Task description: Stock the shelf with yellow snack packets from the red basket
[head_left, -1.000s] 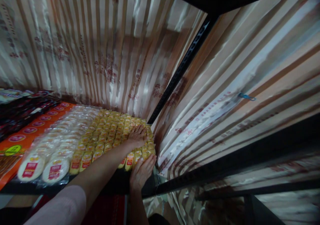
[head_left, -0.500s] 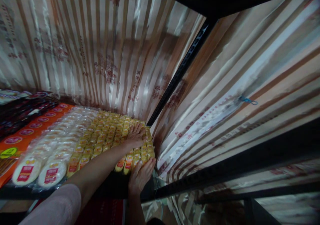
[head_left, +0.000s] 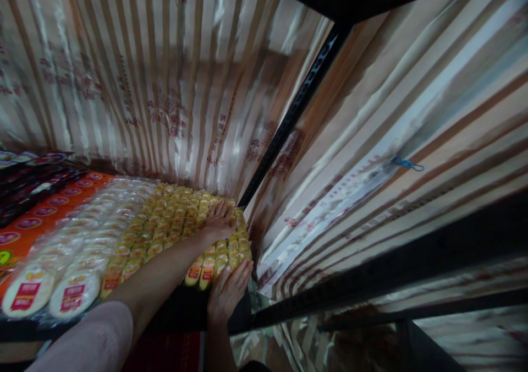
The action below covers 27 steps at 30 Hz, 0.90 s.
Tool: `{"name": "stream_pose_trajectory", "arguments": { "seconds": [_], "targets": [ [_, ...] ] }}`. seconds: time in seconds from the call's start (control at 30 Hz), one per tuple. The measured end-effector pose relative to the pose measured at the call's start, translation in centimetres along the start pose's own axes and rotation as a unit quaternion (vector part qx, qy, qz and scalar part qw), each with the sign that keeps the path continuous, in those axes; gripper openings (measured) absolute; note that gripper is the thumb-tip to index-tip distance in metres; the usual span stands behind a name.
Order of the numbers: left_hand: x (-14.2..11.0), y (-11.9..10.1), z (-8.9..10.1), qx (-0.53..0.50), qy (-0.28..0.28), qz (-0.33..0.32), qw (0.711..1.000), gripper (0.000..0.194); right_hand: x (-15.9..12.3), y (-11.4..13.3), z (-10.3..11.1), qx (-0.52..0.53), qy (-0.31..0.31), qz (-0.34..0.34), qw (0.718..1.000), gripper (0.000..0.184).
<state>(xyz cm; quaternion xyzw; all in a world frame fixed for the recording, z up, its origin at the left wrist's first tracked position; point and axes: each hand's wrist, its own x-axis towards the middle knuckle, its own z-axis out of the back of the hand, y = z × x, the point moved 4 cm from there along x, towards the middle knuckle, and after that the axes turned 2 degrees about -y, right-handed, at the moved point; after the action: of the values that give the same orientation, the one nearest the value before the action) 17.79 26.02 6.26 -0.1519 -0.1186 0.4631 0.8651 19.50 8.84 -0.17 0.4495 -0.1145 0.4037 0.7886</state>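
Observation:
Rows of yellow snack packets lie on a dark shelf, against the right corner. My left hand reaches in from the lower left on a pink-sleeved arm and lies flat on the far right rows, fingers spread. My right hand comes up from below at the shelf's front edge. Its fingers are stretched out, with the tips touching the front ends of the nearest yellow packets. Neither hand holds anything.
Left of the yellow rows lie white round packets with red labels, then orange packs and dark packs. Striped shiny sheeting covers the back and right side. A black perforated upright stands at the corner.
The view has drifted slightly, so the packets sit further left. Both hands stay on the yellow packets at the right corner, barely moved.

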Motion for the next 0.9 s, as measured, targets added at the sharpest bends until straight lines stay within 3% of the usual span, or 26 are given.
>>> {"name": "stream_pose_trajectory", "arguments": {
  "seconds": [0.13, 0.37, 0.6, 0.9],
  "targets": [
    [1.0, -0.8, 0.3, -0.004, -0.030, -0.026, 0.999, 0.063, 0.0, -0.2, -0.1, -0.019, 0.001, -0.001, 1.000, 0.064],
    [3.2, -0.7, 0.2, -0.027, 0.021, -0.002, 0.999, 0.061, 0.0, -0.1, 0.0, -0.013, -0.005, 0.005, 1.000, 0.063],
    [2.5, -0.7, -0.1, -0.004, 0.041, -0.004, 0.999, 0.062, 0.0, 0.0, -0.1, -0.018, 0.000, -0.002, 1.000, 0.065],
    [2.3, -0.1, 0.3, -0.024, -0.008, -0.013, 1.000, 0.065, -0.1, 0.4, 0.3, -0.001, -0.018, 0.024, 1.000, 0.060]
  ]
}}
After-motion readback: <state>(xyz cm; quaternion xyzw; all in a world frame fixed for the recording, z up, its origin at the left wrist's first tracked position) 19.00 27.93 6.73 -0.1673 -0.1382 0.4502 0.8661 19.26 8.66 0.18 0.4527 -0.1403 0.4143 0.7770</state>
